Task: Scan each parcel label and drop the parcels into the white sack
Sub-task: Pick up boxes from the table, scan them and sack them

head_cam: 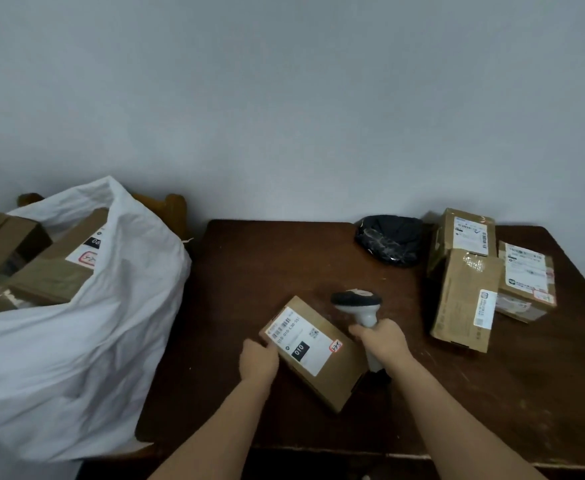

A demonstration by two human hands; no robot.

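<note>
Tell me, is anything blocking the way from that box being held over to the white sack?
Nothing visible does. The box, gripped by the left hand, lies on the table, with only bare tabletop between it and the white sack, whose mouth is open.

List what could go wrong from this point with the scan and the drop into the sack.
1. The scanner in the right hand seems to face away from the label, so the scan may miss.
2. The left hand grips only one corner of the parcel; it could slip when lifted.
3. The white sack already looks full; another box might topple out.
</note>
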